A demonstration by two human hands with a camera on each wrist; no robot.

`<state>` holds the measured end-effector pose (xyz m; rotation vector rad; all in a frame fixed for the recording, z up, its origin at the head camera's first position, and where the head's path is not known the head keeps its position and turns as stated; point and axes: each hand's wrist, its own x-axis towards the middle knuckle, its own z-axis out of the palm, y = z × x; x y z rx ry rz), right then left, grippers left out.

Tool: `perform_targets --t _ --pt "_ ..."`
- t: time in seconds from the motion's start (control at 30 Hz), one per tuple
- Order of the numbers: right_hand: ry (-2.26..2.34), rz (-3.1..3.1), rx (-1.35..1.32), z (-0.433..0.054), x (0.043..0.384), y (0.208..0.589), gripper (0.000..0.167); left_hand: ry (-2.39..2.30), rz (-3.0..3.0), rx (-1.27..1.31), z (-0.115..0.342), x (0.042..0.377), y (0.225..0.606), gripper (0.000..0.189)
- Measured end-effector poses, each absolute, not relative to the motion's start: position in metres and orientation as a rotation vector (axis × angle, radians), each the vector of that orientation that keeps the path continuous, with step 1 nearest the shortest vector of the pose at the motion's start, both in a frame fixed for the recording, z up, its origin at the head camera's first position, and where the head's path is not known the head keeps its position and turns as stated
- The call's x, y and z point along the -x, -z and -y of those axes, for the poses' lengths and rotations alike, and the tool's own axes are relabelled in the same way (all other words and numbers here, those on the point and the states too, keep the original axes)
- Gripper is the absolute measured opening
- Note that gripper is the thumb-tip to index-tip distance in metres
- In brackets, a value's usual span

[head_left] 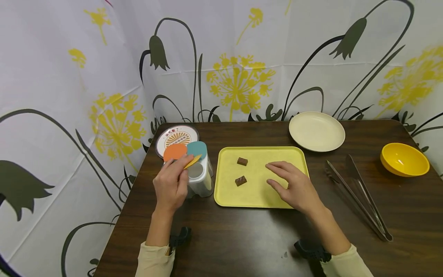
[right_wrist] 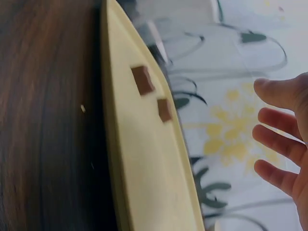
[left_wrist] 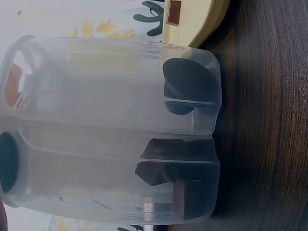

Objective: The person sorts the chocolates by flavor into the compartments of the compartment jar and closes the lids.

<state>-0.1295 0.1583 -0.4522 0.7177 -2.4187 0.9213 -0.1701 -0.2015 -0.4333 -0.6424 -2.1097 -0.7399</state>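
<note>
A clear plastic container (head_left: 202,188) with several round lids stands left of the tray; its orange lid (head_left: 175,151) and teal lid (head_left: 197,149) lie flat. My left hand (head_left: 171,186) pinches a tilted yellow-orange lid (head_left: 192,161) over one round opening. Dark pieces (left_wrist: 190,82) show at the container's bottom in the left wrist view. Two brown chocolate pieces (head_left: 242,161) (head_left: 240,181) lie on the yellow tray (head_left: 256,198). Above the tray's right part my right hand (head_left: 295,188) hovers, fingers spread and holding nothing.
Behind the container is a patterned plate (head_left: 177,135). A cream plate (head_left: 316,130) sits at the back right, a yellow bowl (head_left: 405,159) at the far right. Metal tongs (head_left: 367,204) lie between tray and bowl. A printed curtain (head_left: 221,38) hangs along the table's back edge.
</note>
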Motion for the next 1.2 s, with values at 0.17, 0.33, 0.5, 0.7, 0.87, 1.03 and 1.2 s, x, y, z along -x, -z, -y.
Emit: perform_targets --t 0.17,0.33,0.5,0.7,0.87,1.03,1.2 --pt "-0.894 2.403 -0.917 -0.130 0.133 0.447 0.045 0.763 2.087 0.677 0.201 0.170 0.432 0.039" --pt "-0.891 2.407 -1.038 -0.100 0.137 0.444 0.044 0.785 2.080 0.685 0.200 0.169 0.431 0.038" --pt "-0.923 2.407 -1.122 -0.072 0.144 0.440 0.051 0.797 2.078 0.686 0.201 0.169 0.431 0.037" --pt "-1.019 2.352 -1.174 -0.041 0.154 0.435 0.071 0.793 2.089 0.687 0.201 0.169 0.432 0.037" --pt "-1.114 2.297 -1.176 -0.021 0.163 0.431 0.074 0.781 2.096 0.686 0.201 0.170 0.432 0.038" --pt "-1.150 2.268 -1.188 -0.006 0.167 0.428 0.068 0.774 2.084 0.685 0.201 0.170 0.433 0.039" --pt "-1.159 2.248 -1.182 0.001 0.168 0.426 0.065 0.769 2.086 0.679 0.201 0.170 0.433 0.040"
